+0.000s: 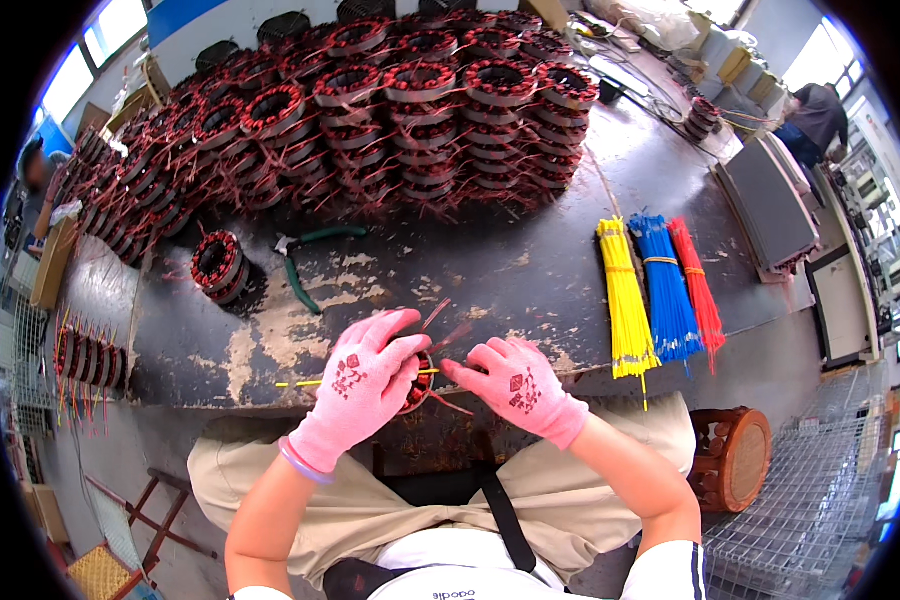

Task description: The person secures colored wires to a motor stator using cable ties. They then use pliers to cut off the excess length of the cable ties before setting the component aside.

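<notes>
Pink gloves with red prints are covering the left hand (365,385) and right hand (518,388); yellow (625,300), blue (665,290) and red sleeving bundles (698,285) are lying beside dark-red copper-wound stators (370,120)

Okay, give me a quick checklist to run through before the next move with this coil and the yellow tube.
1. Coil held firm in the left hand: ok, fingers wrap over it.
2. Yellow tube at the coil: ok, it sticks out left from under the left hand.
3. Right hand on the copper leads: cannot tell, its fingertips are near them but the grip is hidden.
4. Spare tubes in reach: ok, yellow bundle, blue bundle and red bundle lie to the right.
5. Cutters at hand: ok, lying on the bench ahead.
</notes>
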{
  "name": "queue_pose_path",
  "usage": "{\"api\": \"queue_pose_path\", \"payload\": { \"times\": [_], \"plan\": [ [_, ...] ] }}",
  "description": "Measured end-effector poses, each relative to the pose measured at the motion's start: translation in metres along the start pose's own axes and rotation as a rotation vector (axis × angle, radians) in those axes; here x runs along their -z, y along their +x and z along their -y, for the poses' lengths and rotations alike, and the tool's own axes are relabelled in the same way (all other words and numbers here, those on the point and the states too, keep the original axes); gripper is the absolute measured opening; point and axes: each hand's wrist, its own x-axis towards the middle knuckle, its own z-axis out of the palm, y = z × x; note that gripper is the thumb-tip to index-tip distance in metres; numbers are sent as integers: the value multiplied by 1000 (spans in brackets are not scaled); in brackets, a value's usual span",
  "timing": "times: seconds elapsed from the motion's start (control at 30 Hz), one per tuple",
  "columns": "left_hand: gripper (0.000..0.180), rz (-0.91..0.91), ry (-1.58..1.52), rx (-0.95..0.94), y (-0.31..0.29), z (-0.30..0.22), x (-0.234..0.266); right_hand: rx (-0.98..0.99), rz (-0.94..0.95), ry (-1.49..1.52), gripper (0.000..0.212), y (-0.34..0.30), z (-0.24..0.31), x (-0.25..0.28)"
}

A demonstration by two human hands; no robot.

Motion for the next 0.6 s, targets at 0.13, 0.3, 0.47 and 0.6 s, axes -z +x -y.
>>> {"api": "queue_pose_path", "payload": {
  "times": [0.13,0.3,0.47,0.6],
  "plan": [
    [27,98,-42,80,-3,5,-12,-913,147,1225,28,-1,-16,21],
    [26,69,-61,143,3,1,-14,-947,162,1775,39,3,-100,-1],
    [27,83,-42,189,8,-2,-19,-705,-464,1405,35,70,-173,-47],
    [26,80,-27,200,5,-2,-18,-641,-382,950,27,51,-121,6]
  ]
}}
